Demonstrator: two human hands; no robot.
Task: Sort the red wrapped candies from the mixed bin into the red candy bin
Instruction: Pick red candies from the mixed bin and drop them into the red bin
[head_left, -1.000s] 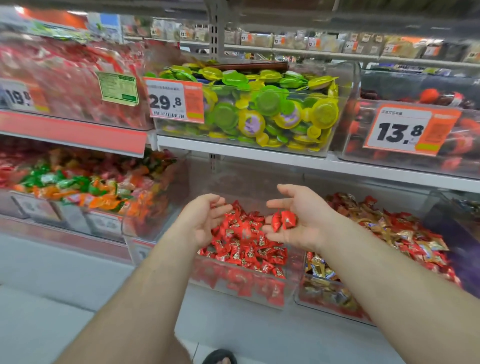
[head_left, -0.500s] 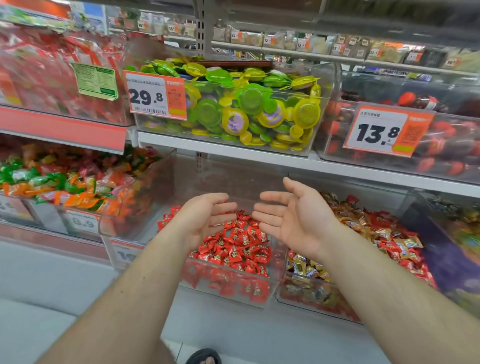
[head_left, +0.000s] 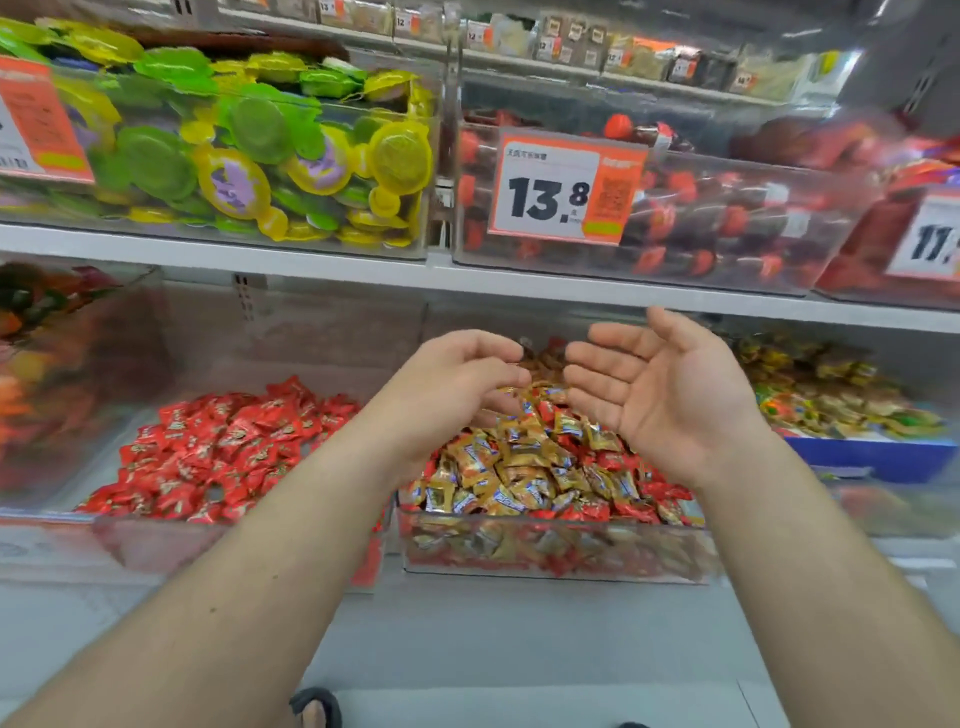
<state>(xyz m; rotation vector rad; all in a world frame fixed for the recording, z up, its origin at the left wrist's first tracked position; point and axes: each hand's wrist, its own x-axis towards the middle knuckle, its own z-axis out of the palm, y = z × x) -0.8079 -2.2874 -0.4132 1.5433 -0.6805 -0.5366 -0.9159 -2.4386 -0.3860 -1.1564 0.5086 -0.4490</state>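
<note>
Both hands empty over the mixed bin (head_left: 558, 551): left hand (head_left: 447, 384) loosely curled, right hand (head_left: 660, 389) fingers spread; red candies (head_left: 618, 460) sit among gold ones, red candy bin (head_left: 156, 540) just left, so next pinch reds.

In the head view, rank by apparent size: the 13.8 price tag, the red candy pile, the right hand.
1. Pile of red wrapped candies, largest.
2. Open right hand.
3. Orange-and-white 13.8 price tag.
Hand and tag look close; the hand's nearness inflates it.

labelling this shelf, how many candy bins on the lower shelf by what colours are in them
red candy bin: 1
mixed bin, red and gold: 1
multicoloured bins: 2, far left and far right
total: 4
</note>
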